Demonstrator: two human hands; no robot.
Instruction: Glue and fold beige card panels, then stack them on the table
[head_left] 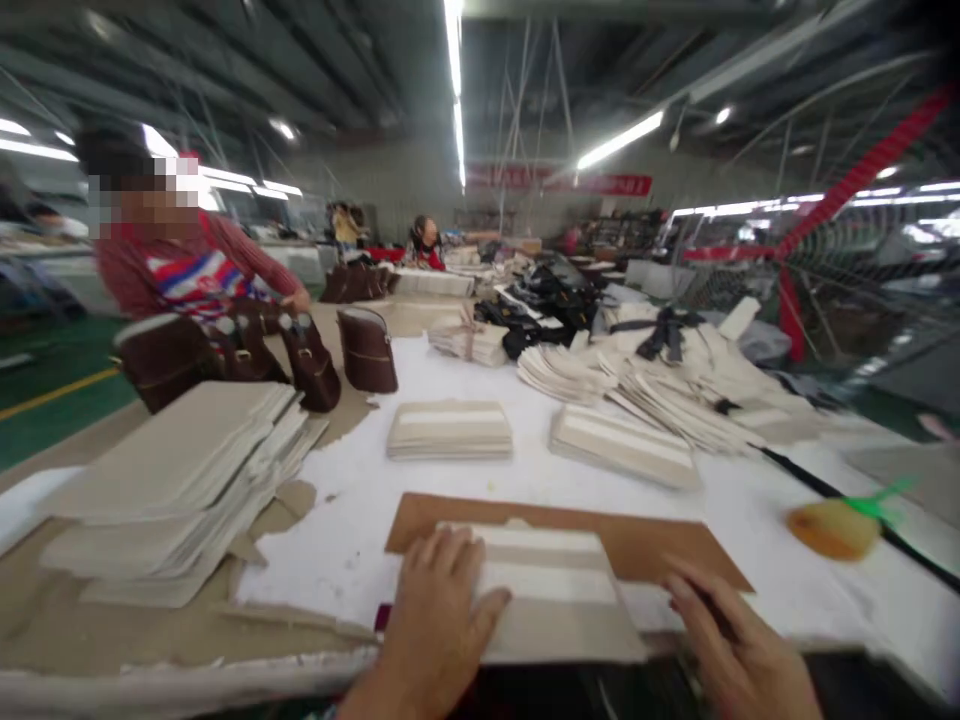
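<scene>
My left hand (436, 612) lies flat with fingers spread on a beige panel (559, 600) with a white strip across it, holding it down at the table's front edge. Under the panel is a brown board (652, 545), sticking out behind it and to both sides. Just right of the panel, my right hand (739, 645) is bent, its fingertips close together near the board's front edge. Whether something small is between those fingertips, I cannot make out. A dark purple bit (383, 617) shows beside my left wrist.
Beyond the board are two stacks of similar panels, one in the middle (450, 432) and one to the right (622, 447). A tall pile of beige sheets (187, 450) stands left, before brown bags (367, 350) and a co-worker (202, 250). An orange-yellow brush-like thing (832, 530) lies right.
</scene>
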